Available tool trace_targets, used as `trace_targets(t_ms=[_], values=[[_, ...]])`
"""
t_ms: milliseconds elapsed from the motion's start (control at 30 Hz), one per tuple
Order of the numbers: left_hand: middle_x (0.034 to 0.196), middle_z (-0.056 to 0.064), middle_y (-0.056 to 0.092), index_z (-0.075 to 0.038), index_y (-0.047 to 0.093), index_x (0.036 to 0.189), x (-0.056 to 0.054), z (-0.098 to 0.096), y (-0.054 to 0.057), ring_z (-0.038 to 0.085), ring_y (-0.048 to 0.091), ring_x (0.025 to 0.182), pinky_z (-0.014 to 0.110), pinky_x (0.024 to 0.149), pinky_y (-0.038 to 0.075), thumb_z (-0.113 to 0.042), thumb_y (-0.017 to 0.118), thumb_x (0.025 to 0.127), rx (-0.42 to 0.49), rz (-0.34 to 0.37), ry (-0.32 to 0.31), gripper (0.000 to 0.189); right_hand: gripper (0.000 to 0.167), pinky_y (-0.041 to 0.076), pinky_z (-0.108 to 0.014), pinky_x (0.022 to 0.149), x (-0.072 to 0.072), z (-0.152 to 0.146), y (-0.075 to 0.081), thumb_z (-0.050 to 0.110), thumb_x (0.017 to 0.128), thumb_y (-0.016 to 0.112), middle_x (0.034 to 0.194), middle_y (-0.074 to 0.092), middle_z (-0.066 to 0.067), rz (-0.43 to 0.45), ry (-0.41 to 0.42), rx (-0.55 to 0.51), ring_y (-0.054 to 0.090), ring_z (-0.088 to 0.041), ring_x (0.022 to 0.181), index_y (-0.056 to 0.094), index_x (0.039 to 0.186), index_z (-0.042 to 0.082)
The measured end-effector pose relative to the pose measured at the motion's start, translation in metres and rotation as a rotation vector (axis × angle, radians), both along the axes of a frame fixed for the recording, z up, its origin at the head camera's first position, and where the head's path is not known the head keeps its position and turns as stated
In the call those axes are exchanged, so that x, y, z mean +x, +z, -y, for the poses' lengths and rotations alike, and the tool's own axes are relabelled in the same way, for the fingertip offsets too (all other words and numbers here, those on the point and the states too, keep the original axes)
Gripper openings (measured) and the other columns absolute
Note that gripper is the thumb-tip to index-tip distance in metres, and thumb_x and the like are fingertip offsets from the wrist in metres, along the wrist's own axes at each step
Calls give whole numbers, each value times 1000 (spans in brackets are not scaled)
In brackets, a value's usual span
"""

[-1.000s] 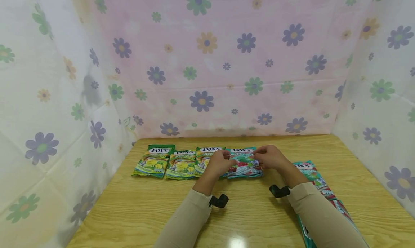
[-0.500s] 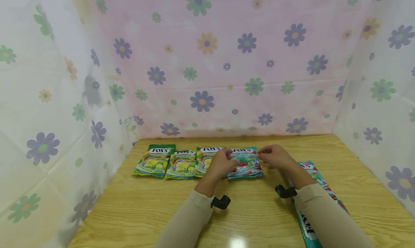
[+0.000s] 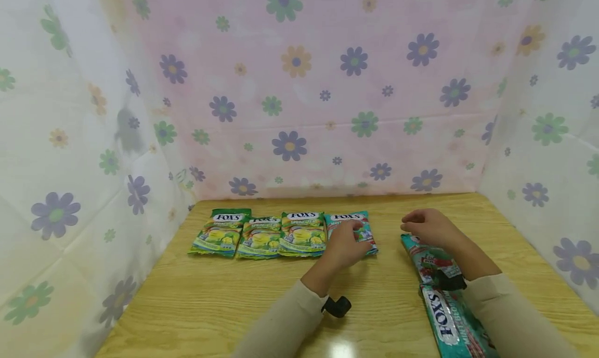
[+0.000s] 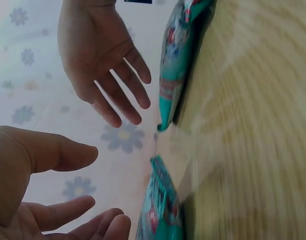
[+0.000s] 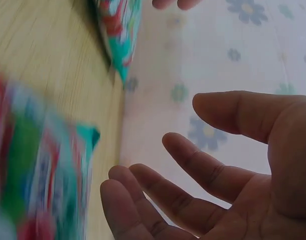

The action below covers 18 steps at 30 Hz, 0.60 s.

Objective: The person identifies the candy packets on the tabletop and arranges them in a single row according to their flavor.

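Observation:
In the head view my left hand (image 3: 345, 246) hovers over a teal Fox's mint candy bag (image 3: 348, 217), hiding its middle. Its thumb and fingers are apart and relaxed, with nothing between them in the left wrist view. My right hand (image 3: 428, 227) is over the top end of another teal candy bag (image 3: 423, 259). From the right wrist view, the fingers (image 5: 188, 155) are loosely bent and hold nothing, beside a blurred teal bag (image 5: 37, 170). A third teal bag (image 3: 449, 316) lies below it, partly under the right forearm.
Three yellow-green Fox's bags, a left one (image 3: 219, 235), a middle one (image 3: 259, 238) and a right one (image 3: 302, 235), lie in line with the teal bag. All rest on a wooden table (image 3: 210, 306). Flowered cloth (image 3: 327, 108) encloses the back and sides.
My right hand has left the teal bag in the row and moved right, above the other teal bags. My left hand has shifted right across the row's teal bag, uncovering the third yellow-green bag.

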<state>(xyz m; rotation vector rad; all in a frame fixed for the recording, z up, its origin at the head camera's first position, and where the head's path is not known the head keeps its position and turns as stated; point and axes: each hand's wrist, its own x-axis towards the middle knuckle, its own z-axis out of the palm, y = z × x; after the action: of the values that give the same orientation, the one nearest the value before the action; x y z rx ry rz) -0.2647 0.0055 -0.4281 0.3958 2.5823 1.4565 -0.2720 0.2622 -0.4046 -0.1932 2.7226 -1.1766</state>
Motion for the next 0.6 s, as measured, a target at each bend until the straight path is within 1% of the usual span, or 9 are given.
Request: trace_targets(t_ms=[33, 100, 200, 267, 333, 433, 467, 533, 600], values=[[141, 6, 62, -14, 59, 145, 3, -5, 1, 20, 64, 118, 38, 86, 58, -23, 77, 93, 4, 6, -8, 56, 57, 62, -44, 84, 3, -7, 1, 39, 105, 60, 140, 58, -30, -7, 0, 15, 65, -39, 115, 56, 142, -4], [138, 4, 63, -16, 59, 144, 7, -16, 1, 17, 64, 114, 36, 85, 58, -24, 78, 93, 21, 33, -25, 55, 60, 62, -44, 83, 9, -21, 2, 40, 105, 60, 139, 58, -32, -12, -8, 42, 65, -40, 114, 55, 142, -6], [135, 2, 65, -18, 61, 140, 12, -33, 0, 12, 64, 109, 35, 83, 58, -26, 79, 91, 56, 108, -45, 52, 62, 62, -45, 82, 16, -42, 2, 39, 105, 60, 138, 57, -36, -3, -19, 68, 66, -41, 112, 52, 143, -10], [132, 1, 65, -18, 62, 138, 14, -43, -1, 12, 65, 106, 36, 83, 58, -28, 80, 91, 74, 160, -50, 51, 63, 61, -45, 81, 19, -56, 0, 38, 105, 60, 138, 55, -38, 9, -29, 94, 66, -41, 111, 51, 143, -12], [127, 0, 66, -16, 63, 137, 15, -53, -4, 14, 67, 100, 37, 81, 59, -29, 79, 92, 88, 205, -56, 50, 65, 61, -45, 80, 22, -68, -1, 38, 105, 60, 138, 53, -41, 25, -37, 115, 66, -42, 110, 49, 143, -14], [119, 1, 68, -11, 62, 139, 15, -65, -8, 17, 69, 90, 38, 79, 60, -28, 78, 93, 123, 255, -82, 51, 67, 61, -45, 78, 25, -83, -4, 38, 105, 59, 140, 49, -44, 61, -49, 137, 64, -46, 111, 47, 143, -17], [117, 1, 69, -10, 61, 139, 15, -69, -10, 18, 70, 89, 39, 79, 60, -27, 78, 93, 136, 272, -93, 52, 68, 61, -45, 78, 26, -86, -6, 38, 105, 60, 140, 48, -45, 79, -56, 130, 65, -45, 110, 46, 143, -17], [114, 2, 70, -7, 60, 141, 15, -75, -11, 19, 71, 91, 41, 82, 61, -26, 78, 93, 171, 308, -107, 54, 71, 61, -44, 75, 28, -90, -8, 37, 105, 61, 133, 52, -43, 121, -71, 96, 66, -41, 100, 42, 145, -18], [114, 2, 71, -5, 59, 141, 17, -80, -11, 21, 72, 93, 44, 85, 61, -23, 77, 93, 201, 338, -111, 55, 74, 62, -42, 73, 30, -92, -9, 38, 104, 62, 129, 53, -40, 156, -87, 60, 65, -33, 91, 38, 146, -19]])
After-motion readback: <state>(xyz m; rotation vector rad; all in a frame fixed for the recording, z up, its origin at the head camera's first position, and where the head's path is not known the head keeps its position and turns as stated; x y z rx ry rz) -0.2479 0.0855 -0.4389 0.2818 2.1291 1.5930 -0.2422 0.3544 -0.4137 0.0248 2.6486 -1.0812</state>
